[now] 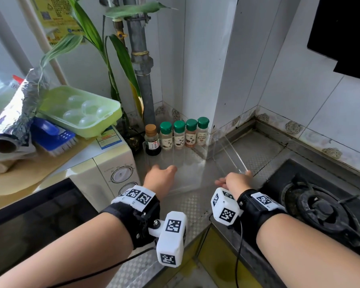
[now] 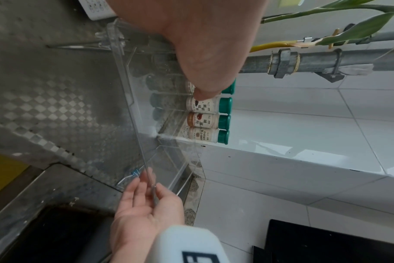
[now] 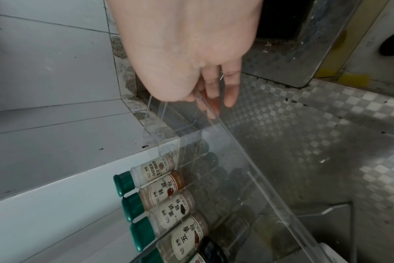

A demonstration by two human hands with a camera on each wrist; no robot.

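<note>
Clear plastic is what I am handling: a see-through bin (image 1: 235, 156) standing on the patterned steel tabletop (image 1: 195, 206), in the corner between the microwave (image 1: 112, 169) and the gas burner (image 1: 320, 206). My right hand (image 1: 235, 180) pinches the rim at the near right corner, thumb on one side of the thin wall and fingers (image 2: 137, 188) on the other. My left hand (image 1: 160, 173) lies over the left wall with the thumb reaching across it. Its other fingers are hidden, so I cannot tell how they close. At the far wall stands a row of green-capped spice bottles (image 1: 185, 133) with a dark sauce bottle (image 1: 151, 140) at its left end. Whether they sit inside the bin or just behind it I cannot tell through the plastic. My worry is the right-hand grip: it is a narrow pinch on a slick edge, so a lift could slip and let that corner drop. A forward shove could topple the tall, close-packed bottles like skittles. Swinging right could catch the raised edge beside the burner.
</note>
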